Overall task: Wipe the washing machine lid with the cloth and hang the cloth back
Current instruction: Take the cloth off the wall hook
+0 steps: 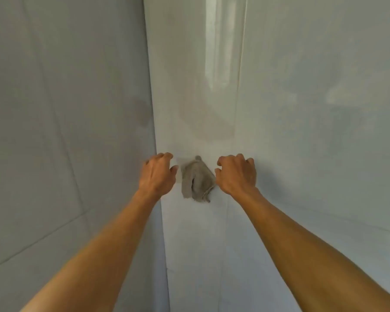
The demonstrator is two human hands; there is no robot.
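Head view: crumpled grey cloth (pixel 196 179) on glossy tiled wall (pixel 302 109), both hands loosely curled, empty.

Soft dim light, wall glare (pixel 216 48), slight blur

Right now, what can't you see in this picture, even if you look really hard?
- The hook or peg: head view, covered by the gray cloth bunched against the tiled wall.
- The washing machine: outside the frame altogether.
- Fingertips of the left hand and right hand: curled toward the wall, hidden behind the hands.
- Whether the right hand touches the cloth's edge: too close to tell.
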